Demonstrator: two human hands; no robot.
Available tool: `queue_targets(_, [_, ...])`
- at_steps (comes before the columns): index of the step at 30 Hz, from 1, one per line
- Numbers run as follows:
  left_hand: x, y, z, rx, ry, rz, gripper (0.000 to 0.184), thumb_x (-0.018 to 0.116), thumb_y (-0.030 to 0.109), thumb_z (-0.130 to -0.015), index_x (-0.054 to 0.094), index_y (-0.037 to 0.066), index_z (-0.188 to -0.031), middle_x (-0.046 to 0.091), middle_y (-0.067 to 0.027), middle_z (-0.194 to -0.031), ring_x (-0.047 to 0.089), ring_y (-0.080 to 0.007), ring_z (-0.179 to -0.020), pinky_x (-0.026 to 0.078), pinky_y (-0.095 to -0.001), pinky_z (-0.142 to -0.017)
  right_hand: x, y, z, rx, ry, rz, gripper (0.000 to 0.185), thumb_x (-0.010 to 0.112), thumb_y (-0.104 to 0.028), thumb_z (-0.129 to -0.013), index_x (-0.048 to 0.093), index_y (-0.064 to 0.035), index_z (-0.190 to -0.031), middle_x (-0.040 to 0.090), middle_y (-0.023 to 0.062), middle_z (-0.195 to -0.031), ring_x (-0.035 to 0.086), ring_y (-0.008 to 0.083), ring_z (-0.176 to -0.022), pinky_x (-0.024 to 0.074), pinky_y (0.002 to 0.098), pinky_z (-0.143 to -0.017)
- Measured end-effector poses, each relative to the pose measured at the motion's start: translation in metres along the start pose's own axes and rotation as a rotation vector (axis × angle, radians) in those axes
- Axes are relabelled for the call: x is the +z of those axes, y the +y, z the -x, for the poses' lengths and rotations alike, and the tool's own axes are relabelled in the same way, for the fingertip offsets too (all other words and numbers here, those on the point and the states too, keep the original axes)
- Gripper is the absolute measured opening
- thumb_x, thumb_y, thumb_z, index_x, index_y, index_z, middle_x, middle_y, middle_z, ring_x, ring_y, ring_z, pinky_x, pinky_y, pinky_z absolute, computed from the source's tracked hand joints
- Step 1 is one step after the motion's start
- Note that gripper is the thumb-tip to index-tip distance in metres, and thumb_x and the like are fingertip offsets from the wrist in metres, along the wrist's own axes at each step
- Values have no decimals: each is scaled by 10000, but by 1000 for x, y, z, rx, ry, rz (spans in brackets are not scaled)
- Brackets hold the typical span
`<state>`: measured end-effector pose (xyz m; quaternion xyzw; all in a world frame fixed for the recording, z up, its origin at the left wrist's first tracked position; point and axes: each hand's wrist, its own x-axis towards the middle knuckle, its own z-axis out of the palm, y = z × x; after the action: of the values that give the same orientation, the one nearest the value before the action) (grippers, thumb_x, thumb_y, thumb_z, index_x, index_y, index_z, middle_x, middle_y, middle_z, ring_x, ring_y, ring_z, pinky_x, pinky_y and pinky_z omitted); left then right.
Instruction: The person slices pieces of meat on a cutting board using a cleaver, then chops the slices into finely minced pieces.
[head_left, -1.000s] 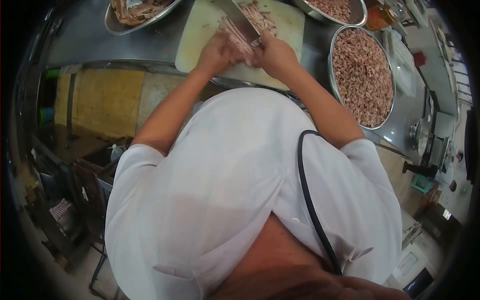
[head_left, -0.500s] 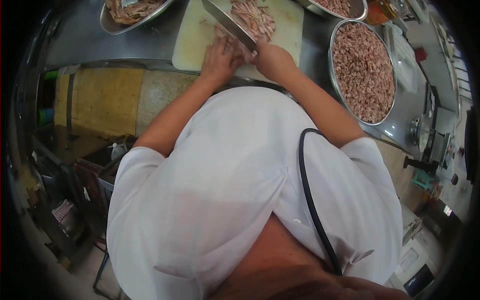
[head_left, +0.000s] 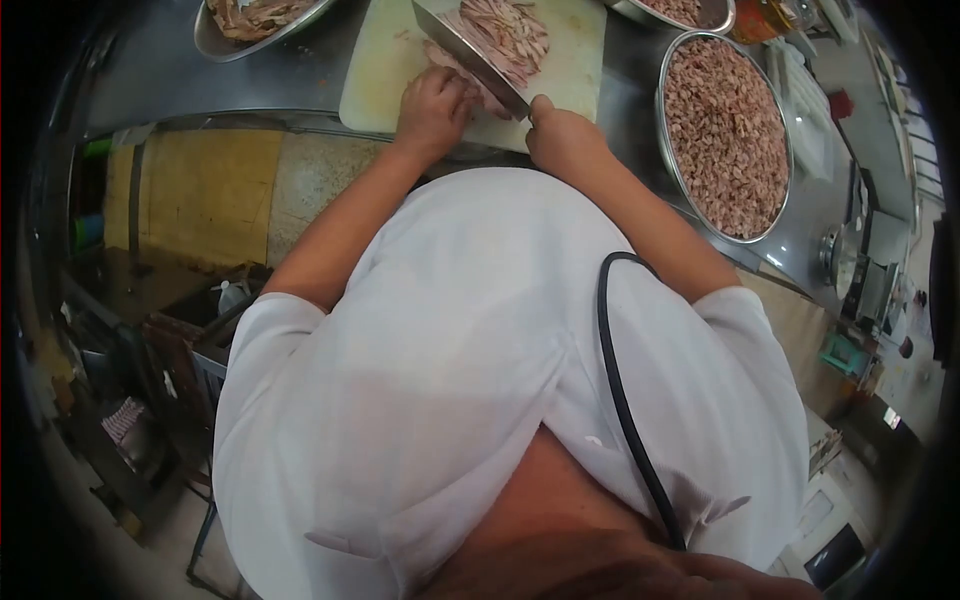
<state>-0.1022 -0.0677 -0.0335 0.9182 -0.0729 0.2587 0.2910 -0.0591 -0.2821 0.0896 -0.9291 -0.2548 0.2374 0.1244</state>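
A wide knife slants across the pale cutting board, its edge against the meat. My right hand is closed round its handle at the lower right end of the blade. On the left of the blade, my left hand has its fingers bent and pressed on a piece of meat, which the fingers and the knife partly hide. Thin strips of sliced meat lie in a heap on the board beyond the blade.
An oval metal tray of chopped meat stands to the right of the board. Behind it is a second metal bowl, near a container of orange liquid. A metal bowl with larger meat pieces is at the upper left.
My right hand has moved slightly right and down with the knife, whose blade now lies lower. My left hand has loosened from the bunched strips and turned to press on the meat left of the blade.
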Motion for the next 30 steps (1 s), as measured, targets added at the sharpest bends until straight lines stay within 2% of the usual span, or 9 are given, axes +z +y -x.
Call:
queue_targets(3, [2,3,4,38,33,-114,265,759,155,-770,708,90,-1022,644,-105,-1163,604,-340,-1057,494,-486,-867,3,-2,3,-28,19,-6,244,506,-84,-899,550,17,-1116,693,314,-941,687,465,-940,520,554,-831])
queue_targets(5, [-5,8,-2,49,0,-173,287,748,191,-846,705,79,-1106,643,-126,-1146,618,-352,-1040,510,-453,-888,3,-1,-7,-30,8,3,244,524,-91,-896,556,16,-1114,695,309,-944,688,462,-947,522,552,-829])
queue_targets(10, [0,5,0,67,-6,-158,319,771,188,-825,703,77,-1117,641,-120,-1153,617,-351,-1049,511,-458,-893,10,6,-66,-174,162,-25,294,611,-199,-906,597,10,-1112,703,280,-927,692,448,-916,534,530,-811])
queue_targets(15, [0,2,2,64,-15,-120,326,776,177,-822,700,70,-1121,642,-124,-1157,614,-355,-1054,509,-460,-913,-12,8,-34,-147,195,-48,323,614,-231,-918,571,4,-1135,701,271,-918,682,456,-902,528,531,-808])
queue_targets(17, [1,2,5,-33,123,32,298,761,155,-834,697,59,-1109,645,-131,-1157,614,-356,-1053,508,-465,-918,-24,-2,-2,-121,196,-67,335,611,-232,-922,535,-1,-1153,700,262,-917,672,467,-897,520,540,-804])
queue_targets(19, [1,-7,8,-13,140,-35,289,753,143,-838,696,58,-1108,652,-129,-1148,618,-353,-1046,510,-467,-910,-33,-11,20,-123,259,-173,296,584,-213,-929,515,3,-1119,695,275,-910,669,472,-893,516,545,-808])
queue_targets(23, [-2,-10,7,-16,32,-128,232,742,142,-846,712,75,-1067,673,-109,-1110,632,-337,-1021,516,-464,-882,-13,-10,14,-120,261,-156,252,559,-181,-928,515,2,-1096,697,275,-899,668,479,-877,514,555,-807])
queue_targets(25, [1,-4,9,-3,25,-159,210,744,155,-846,721,86,-1043,676,-100,-1098,635,-332,-1012,517,-461,-874,15,4,-7,-134,115,-31,231,550,-163,-921,534,-12,-1094,703,265,-878,675,474,-863,522,550,-790])
queue_targets(30, [3,-3,2,32,55,-173,178,747,191,-850,742,102,-1005,676,-87,-1077,639,-319,-1004,523,-451,-859,16,-6,-28,-69,88,-3,240,568,-143,-903,574,-8,-1101,712,261,-926,687,452,-921,527,536,-819])
